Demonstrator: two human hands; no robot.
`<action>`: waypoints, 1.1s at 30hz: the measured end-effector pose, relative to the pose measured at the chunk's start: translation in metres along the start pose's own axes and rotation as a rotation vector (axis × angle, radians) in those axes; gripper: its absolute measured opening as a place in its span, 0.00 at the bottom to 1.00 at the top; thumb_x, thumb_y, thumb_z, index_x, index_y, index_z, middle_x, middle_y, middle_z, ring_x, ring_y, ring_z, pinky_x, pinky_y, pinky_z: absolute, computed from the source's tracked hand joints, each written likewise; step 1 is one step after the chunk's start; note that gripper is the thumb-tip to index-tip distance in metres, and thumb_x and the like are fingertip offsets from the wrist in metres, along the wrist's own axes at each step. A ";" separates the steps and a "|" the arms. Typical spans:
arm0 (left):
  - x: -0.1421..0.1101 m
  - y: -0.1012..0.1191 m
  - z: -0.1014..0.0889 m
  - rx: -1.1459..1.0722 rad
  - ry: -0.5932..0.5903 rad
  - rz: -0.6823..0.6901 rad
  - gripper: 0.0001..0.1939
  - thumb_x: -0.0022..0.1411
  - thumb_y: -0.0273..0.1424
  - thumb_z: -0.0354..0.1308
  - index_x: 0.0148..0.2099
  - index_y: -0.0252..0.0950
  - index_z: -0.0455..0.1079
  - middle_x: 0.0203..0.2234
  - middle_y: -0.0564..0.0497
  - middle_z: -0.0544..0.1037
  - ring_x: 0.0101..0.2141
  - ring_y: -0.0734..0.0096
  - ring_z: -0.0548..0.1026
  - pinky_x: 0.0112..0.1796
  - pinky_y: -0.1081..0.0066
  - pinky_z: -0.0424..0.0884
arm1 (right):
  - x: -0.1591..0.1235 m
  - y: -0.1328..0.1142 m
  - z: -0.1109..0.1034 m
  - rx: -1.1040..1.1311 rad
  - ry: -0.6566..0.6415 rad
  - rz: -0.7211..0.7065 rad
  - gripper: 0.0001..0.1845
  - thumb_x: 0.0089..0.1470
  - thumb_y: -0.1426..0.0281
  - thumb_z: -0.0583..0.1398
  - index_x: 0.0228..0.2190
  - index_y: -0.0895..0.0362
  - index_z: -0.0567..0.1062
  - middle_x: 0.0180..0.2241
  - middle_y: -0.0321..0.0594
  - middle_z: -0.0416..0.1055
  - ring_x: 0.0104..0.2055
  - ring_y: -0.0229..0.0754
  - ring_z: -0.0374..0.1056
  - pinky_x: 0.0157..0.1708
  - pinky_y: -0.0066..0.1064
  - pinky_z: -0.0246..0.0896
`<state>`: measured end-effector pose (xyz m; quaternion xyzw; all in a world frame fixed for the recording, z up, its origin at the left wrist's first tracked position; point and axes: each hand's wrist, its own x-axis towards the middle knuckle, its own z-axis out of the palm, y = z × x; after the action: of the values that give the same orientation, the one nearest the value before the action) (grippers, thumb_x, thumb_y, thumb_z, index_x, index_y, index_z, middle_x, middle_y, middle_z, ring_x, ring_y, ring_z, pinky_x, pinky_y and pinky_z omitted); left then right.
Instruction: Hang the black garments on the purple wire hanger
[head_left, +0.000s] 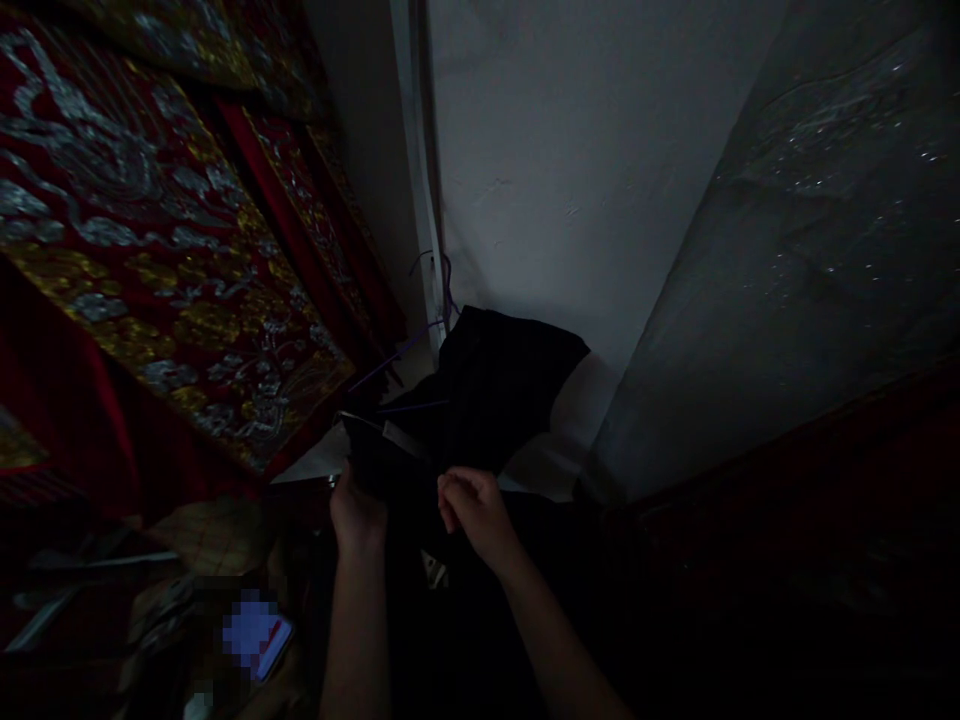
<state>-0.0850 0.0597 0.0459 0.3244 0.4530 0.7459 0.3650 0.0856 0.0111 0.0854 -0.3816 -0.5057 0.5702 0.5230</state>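
Black cloth hangs in front of me against a pale wall, its folds lost in the dark. My left hand is closed on a black part of the cloth at its lower left, where a pale strip shows along an edge. Just right of it, my right hand has its fingers curled together in front of the black cloth; what they hold, if anything, is too dark to make out. A thin purple cord runs slantwise above my left hand, towards a narrow upright pole.
Red cloth with gold and silver embroidery hangs at the left. A grey sheet with glints covers the right side. At lower left, a person sits low with a lit phone. Dark red material lies at the right.
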 end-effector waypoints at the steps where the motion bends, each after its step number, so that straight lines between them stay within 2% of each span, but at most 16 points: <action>1: -0.010 -0.009 0.000 0.033 -0.012 -0.038 0.18 0.61 0.45 0.55 0.31 0.37 0.73 0.25 0.48 0.79 0.32 0.62 0.78 0.39 0.63 0.74 | 0.001 0.003 -0.004 0.014 0.059 0.005 0.17 0.48 0.58 0.58 0.16 0.55 0.66 0.13 0.31 0.59 0.14 0.31 0.53 0.17 0.26 0.45; 3: -0.025 -0.020 0.001 0.092 -0.067 -0.114 0.16 0.56 0.45 0.61 0.31 0.35 0.74 0.26 0.48 0.79 0.32 0.62 0.77 0.38 0.64 0.73 | 0.003 0.012 -0.017 0.039 0.191 0.017 0.17 0.47 0.57 0.59 0.17 0.55 0.67 0.14 0.31 0.61 0.15 0.31 0.53 0.16 0.26 0.46; 5: -0.035 -0.023 0.005 0.201 -0.164 -0.110 0.16 0.52 0.43 0.66 0.31 0.34 0.74 0.26 0.49 0.79 0.32 0.63 0.76 0.38 0.66 0.71 | 0.004 0.020 -0.033 0.034 0.284 0.030 0.17 0.47 0.56 0.60 0.18 0.55 0.67 0.15 0.31 0.61 0.16 0.32 0.54 0.17 0.26 0.46; 8: -0.048 -0.014 0.018 0.337 -0.234 0.009 0.17 0.57 0.46 0.63 0.33 0.35 0.73 0.28 0.51 0.77 0.33 0.65 0.74 0.39 0.69 0.70 | 0.004 0.025 -0.056 -0.168 0.217 0.053 0.23 0.50 0.54 0.59 0.14 0.54 0.63 0.12 0.31 0.57 0.16 0.33 0.52 0.18 0.27 0.48; 10: -0.059 -0.003 0.032 0.332 -0.244 0.072 0.17 0.62 0.46 0.59 0.36 0.36 0.71 0.29 0.52 0.75 0.33 0.66 0.73 0.38 0.71 0.69 | 0.004 0.022 -0.065 -0.368 0.142 0.027 0.24 0.53 0.54 0.60 0.15 0.55 0.65 0.13 0.32 0.60 0.18 0.35 0.57 0.22 0.28 0.54; 11: -0.064 0.003 0.040 0.312 -0.280 0.086 0.16 0.63 0.45 0.58 0.36 0.36 0.71 0.30 0.52 0.75 0.33 0.67 0.73 0.38 0.71 0.69 | 0.003 0.018 -0.067 -0.442 0.124 -0.019 0.21 0.53 0.54 0.61 0.19 0.56 0.70 0.17 0.35 0.66 0.22 0.37 0.63 0.27 0.29 0.59; 13: -0.073 0.015 0.055 0.282 -0.403 0.110 0.14 0.65 0.42 0.57 0.37 0.37 0.72 0.31 0.51 0.75 0.34 0.67 0.73 0.38 0.72 0.69 | 0.001 0.011 -0.064 -0.491 0.101 -0.154 0.15 0.53 0.57 0.64 0.35 0.56 0.76 0.35 0.40 0.76 0.37 0.43 0.71 0.40 0.32 0.65; 15: -0.076 0.024 0.069 0.274 -0.499 0.163 0.11 0.66 0.40 0.56 0.38 0.37 0.73 0.32 0.51 0.75 0.36 0.66 0.74 0.40 0.71 0.69 | -0.001 0.007 -0.057 -0.442 0.020 -0.251 0.24 0.52 0.63 0.65 0.51 0.54 0.71 0.50 0.44 0.74 0.51 0.46 0.70 0.52 0.36 0.63; 16: -0.075 0.029 0.073 0.278 -0.519 0.203 0.11 0.66 0.39 0.56 0.38 0.37 0.73 0.32 0.50 0.75 0.37 0.66 0.74 0.42 0.71 0.69 | -0.001 0.006 -0.052 -0.401 -0.018 -0.269 0.27 0.53 0.65 0.64 0.54 0.54 0.69 0.53 0.45 0.72 0.54 0.46 0.69 0.56 0.38 0.61; 18: -0.068 0.035 0.078 0.299 -0.513 0.293 0.10 0.66 0.38 0.57 0.37 0.38 0.73 0.34 0.49 0.75 0.39 0.65 0.74 0.45 0.69 0.69 | 0.001 0.004 -0.045 -0.330 -0.043 -0.273 0.23 0.56 0.68 0.60 0.53 0.54 0.71 0.51 0.44 0.74 0.53 0.47 0.69 0.58 0.41 0.60; 21: -0.056 0.037 0.070 0.304 -0.538 0.283 0.12 0.66 0.40 0.57 0.45 0.39 0.75 0.42 0.46 0.76 0.47 0.61 0.74 0.52 0.65 0.68 | 0.010 -0.011 -0.042 -0.309 -0.063 -0.267 0.16 0.57 0.69 0.56 0.44 0.54 0.78 0.43 0.42 0.78 0.47 0.48 0.73 0.54 0.42 0.64; 24: -0.049 0.031 0.048 0.358 -0.698 0.146 0.19 0.65 0.41 0.59 0.55 0.40 0.73 0.45 0.44 0.80 0.48 0.58 0.77 0.51 0.63 0.71 | 0.029 -0.040 -0.049 -0.354 -0.145 -0.357 0.15 0.53 0.73 0.55 0.36 0.54 0.81 0.36 0.39 0.80 0.41 0.46 0.74 0.47 0.37 0.67; 26: -0.048 0.025 0.032 0.450 -0.802 0.141 0.18 0.61 0.40 0.63 0.53 0.41 0.76 0.41 0.44 0.82 0.43 0.55 0.80 0.47 0.63 0.74 | 0.052 -0.057 -0.058 -0.371 -0.093 -0.479 0.19 0.49 0.76 0.54 0.38 0.54 0.81 0.38 0.38 0.80 0.43 0.44 0.74 0.47 0.34 0.66; 28: -0.046 0.024 0.019 0.547 -0.816 0.185 0.15 0.58 0.37 0.66 0.48 0.42 0.78 0.37 0.45 0.84 0.39 0.54 0.81 0.42 0.64 0.76 | 0.080 -0.062 -0.066 -0.376 0.053 -0.521 0.25 0.47 0.77 0.54 0.45 0.54 0.79 0.44 0.38 0.78 0.45 0.43 0.73 0.48 0.32 0.65; 30: -0.042 0.029 0.009 0.621 -0.769 0.194 0.14 0.58 0.37 0.66 0.46 0.42 0.79 0.36 0.46 0.84 0.38 0.53 0.81 0.42 0.65 0.75 | 0.110 -0.055 -0.072 -0.399 0.160 -0.406 0.23 0.49 0.73 0.56 0.48 0.55 0.77 0.45 0.40 0.78 0.44 0.43 0.73 0.46 0.32 0.66; 33: -0.034 0.044 -0.002 0.714 -0.744 0.140 0.15 0.59 0.40 0.64 0.48 0.42 0.79 0.40 0.46 0.84 0.41 0.53 0.80 0.47 0.63 0.72 | 0.141 -0.033 -0.077 -0.450 0.167 -0.219 0.15 0.55 0.63 0.56 0.34 0.58 0.79 0.32 0.42 0.78 0.38 0.46 0.73 0.39 0.34 0.66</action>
<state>-0.0802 0.0161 0.0796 0.7012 0.4963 0.4018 0.3173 0.1443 0.1613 0.1154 -0.4771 -0.6133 0.3498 0.5234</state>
